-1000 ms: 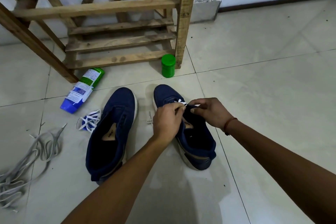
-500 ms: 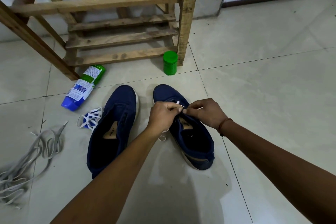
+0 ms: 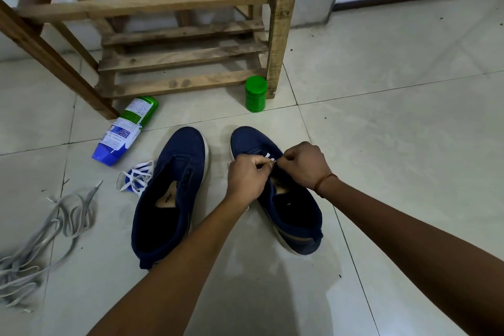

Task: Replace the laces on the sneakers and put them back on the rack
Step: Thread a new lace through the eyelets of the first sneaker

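Two hands work one white lace (image 3: 270, 156) at the forward eyelets of the right-hand sneaker (image 3: 249, 142). The left hand (image 3: 246, 177) and the right hand (image 3: 305, 165) each have curled fingers pinching the lace, fingertips almost touching. A short crossed stretch of lace shows just toeward of the grip; whether its tip sits in an eyelet cannot be told.

The shoe's long axis runs heel near the person, toe toward the rack (image 3: 283, 35). Unlaced eyelets lie heelward of the pinch, under both hands, so neither hand is nearer. Judgement: lacing has barely begun.

The left-hand sneaker (image 3: 169, 199) lies alongside on the floor, unlaced. A bundled white lace (image 3: 136, 176) touches its outer side. Grey laces (image 3: 41, 240) lie well apart, farther left.

A green jar (image 3: 255, 93) stands capped by the rack post, contents hidden. A tube (image 3: 125, 128) lies on its side.
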